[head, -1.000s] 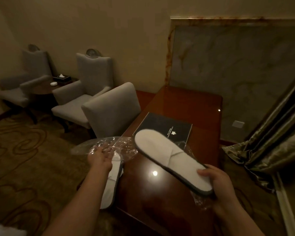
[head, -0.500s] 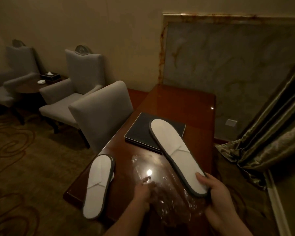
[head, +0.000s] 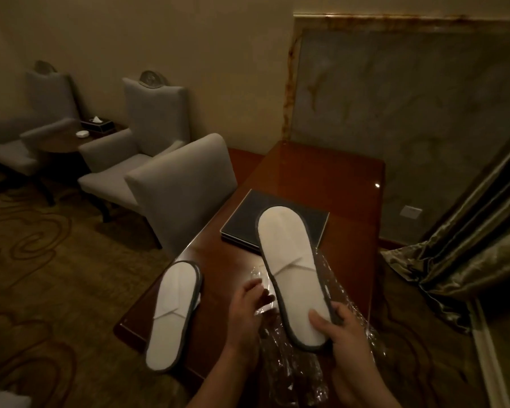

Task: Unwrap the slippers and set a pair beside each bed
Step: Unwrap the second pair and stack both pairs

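While a flat white slipper (head: pixel 294 273) with a grey rim is held tilted above the wooden table (head: pixel 321 178), gripped at its near end by the right hand (head: pixel 340 334), its mate (head: pixel 171 313) lies flat at the table's near left edge. Crumpled clear plastic wrap (head: pixel 280 357) is pressed beneath the left hand (head: pixel 248 307), whose fingers are seen curled on the film.
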